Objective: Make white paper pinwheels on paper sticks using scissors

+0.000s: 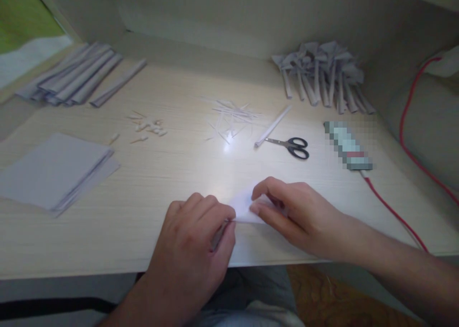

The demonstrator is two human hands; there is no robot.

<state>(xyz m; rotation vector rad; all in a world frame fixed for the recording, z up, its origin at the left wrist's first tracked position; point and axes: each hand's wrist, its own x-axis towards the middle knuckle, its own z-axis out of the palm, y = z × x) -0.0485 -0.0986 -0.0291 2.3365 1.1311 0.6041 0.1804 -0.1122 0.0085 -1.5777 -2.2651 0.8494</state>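
Note:
In front of me, close to the desk's near edge, lies a white sheet of paper (242,210), partly covered by my hands. My left hand (197,236) is closed on the paper's left end, thumb and forefinger pinched together. Over the right part rests my right hand (290,210), its thumb and forefinger curved and apart, the tips at the paper's surface. Its other fingers are mostly hidden. Beyond my hands are scissors (292,147) with black handles, their blade tip touching a thin rolled paper stick (272,126).
Thin paper strips (233,116) and cotton-tipped sticks (148,126) lie mid-desk. Flat paper sheets (57,169) are stacked left, below several paper rolls (79,76). Paper stems with crumpled tops (319,73) fill the back right. A blurred-out device (347,145) has a red cable (394,212).

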